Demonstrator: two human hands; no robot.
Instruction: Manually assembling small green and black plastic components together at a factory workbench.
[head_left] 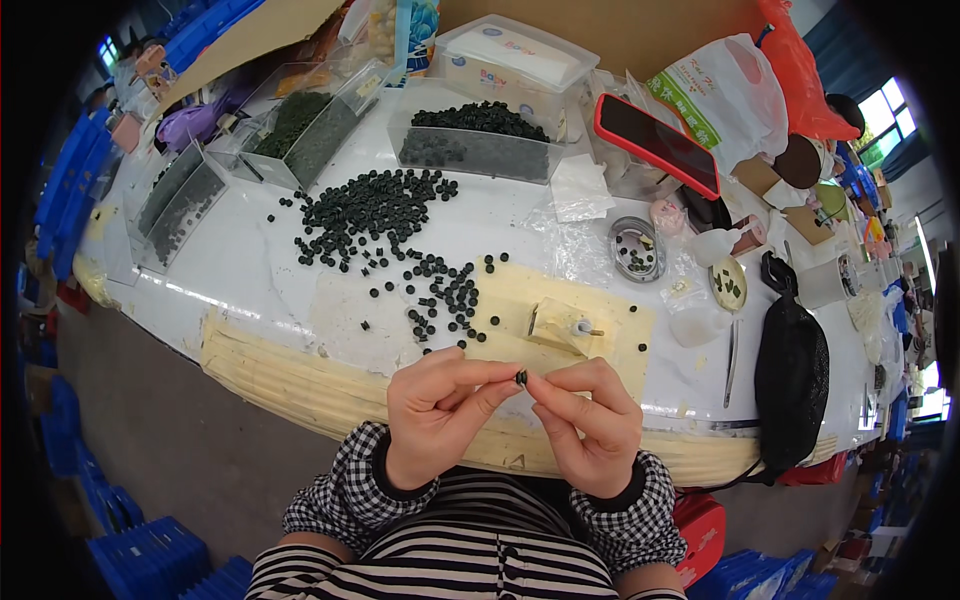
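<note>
My left hand (440, 408) and my right hand (590, 420) meet just above the table's front edge. Between their fingertips is a small black spool-shaped piece (521, 378). Thumb and index finger of the left pinch it from one side, while the right fingertips close on its other side. Just beyond the hands, a small block-shaped fixture with a metal pin (562, 328) stands on a cream sheet (510, 290). Loose black pieces (450, 300) of the same look lie scattered to its left, trailing off a larger heap (370, 212).
Clear bins of black (480, 130) and dark green parts (292, 125) stand behind the heap. On the right are a red-cased phone (655, 145), a round dish (637, 250), tweezers (732, 365) and a black mesh pouch (790, 375). Cream padding (290, 385) lines the front edge.
</note>
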